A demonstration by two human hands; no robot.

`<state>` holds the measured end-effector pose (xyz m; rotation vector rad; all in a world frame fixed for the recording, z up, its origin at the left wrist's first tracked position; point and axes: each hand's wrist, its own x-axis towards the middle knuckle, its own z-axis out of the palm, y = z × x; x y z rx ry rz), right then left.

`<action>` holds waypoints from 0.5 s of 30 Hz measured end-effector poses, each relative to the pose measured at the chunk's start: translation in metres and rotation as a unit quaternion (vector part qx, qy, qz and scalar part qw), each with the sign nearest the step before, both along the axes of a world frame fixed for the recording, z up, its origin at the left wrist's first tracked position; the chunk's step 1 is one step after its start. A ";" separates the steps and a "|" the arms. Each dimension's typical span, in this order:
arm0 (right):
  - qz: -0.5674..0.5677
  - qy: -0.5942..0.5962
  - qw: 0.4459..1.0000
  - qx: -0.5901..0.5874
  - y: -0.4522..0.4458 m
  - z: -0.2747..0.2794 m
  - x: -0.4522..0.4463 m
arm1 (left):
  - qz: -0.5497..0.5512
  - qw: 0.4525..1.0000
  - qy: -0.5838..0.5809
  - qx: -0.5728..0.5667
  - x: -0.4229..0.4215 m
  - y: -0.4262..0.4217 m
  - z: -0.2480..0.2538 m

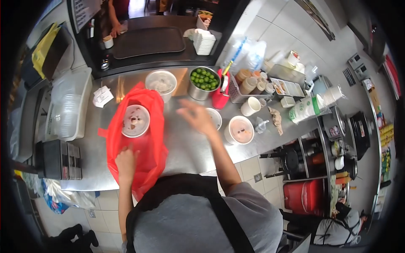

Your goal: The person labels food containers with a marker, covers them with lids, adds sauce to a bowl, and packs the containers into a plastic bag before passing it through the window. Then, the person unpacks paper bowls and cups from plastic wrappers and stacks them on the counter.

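A red plastic bag (156,126) lies spread on the steel counter, and a round white tub (136,121) with a clear lid sits in its mouth. My left hand (126,162) is at the near side of the bag, its fingers curled on the red plastic. Over the counter to the right of the bag, my right hand (195,117) is raised, somewhat blurred, fingers stretched out and holding nothing. Partly behind that hand stands a smaller white tub (215,118). Farther right is a lidded tub (239,130) with orange-brown contents. Another lidded tub (161,81) stands beyond the bag.
A metal pot of green limes (204,80) stands at the back beside a red holder (220,98). Sauce bottles (249,84) fill a basket. A paper cup (250,106) and a receipt (102,97) lie about. Beyond the window are a black tray (149,42) and another person's hand (116,30).
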<state>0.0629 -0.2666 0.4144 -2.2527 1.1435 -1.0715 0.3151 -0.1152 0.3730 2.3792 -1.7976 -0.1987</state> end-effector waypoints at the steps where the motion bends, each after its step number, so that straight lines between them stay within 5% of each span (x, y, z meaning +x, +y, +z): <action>1: -0.137 0.059 0.984 0.100 0.003 0.012 -0.036 | -0.009 0.997 0.011 -0.079 0.007 0.000 -0.004; 2: -0.208 0.029 0.977 0.020 -0.007 -0.011 -0.077 | -0.017 0.987 0.022 -0.159 0.012 0.000 -0.007; 4: -0.390 0.172 0.899 -0.104 0.008 -0.018 -0.147 | -0.004 0.982 -0.017 -0.190 0.014 0.004 0.020; 6: -0.535 0.272 0.798 -0.054 0.018 -0.036 -0.206 | -0.007 0.980 -0.048 -0.194 0.021 0.004 0.022; 8: -0.551 0.263 0.778 0.148 0.036 -0.051 -0.252 | -0.022 0.982 -0.071 -0.173 0.048 0.004 0.001; 10: -0.524 0.303 0.763 0.227 0.042 -0.098 -0.295 | -0.017 0.985 -0.077 -0.154 0.066 -0.001 -0.016; 12: -0.442 0.061 0.801 0.400 0.049 -0.103 -0.301 | -0.009 0.987 -0.075 -0.141 0.076 -0.004 -0.020; 15: -0.375 -0.243 0.806 0.387 0.068 -0.095 -0.266 | 0.007 0.991 -0.043 -0.123 0.085 -0.011 -0.017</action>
